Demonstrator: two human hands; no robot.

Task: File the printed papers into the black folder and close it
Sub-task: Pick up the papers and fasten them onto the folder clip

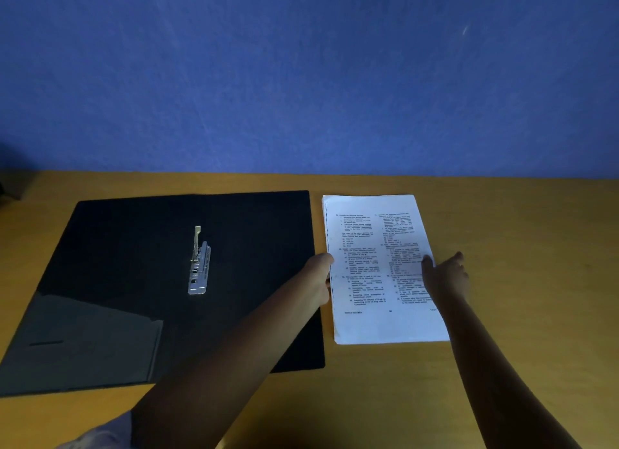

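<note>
Head view:
Papers (368,271): flat on the table (519,247), just right of the open folder (134,264), long axis running away from me.
Clip (200,264): mid-folder, left of the papers, parallel to them.
Left hand (320,277): at the stack's left edge, fingers hidden under it, so I cannot tell how far it is closed.
Right hand (447,274): at the right edge, thumb on the top sheet, loosely open, nothing lifted yet.
Nearer the folder: my left hand.
</note>
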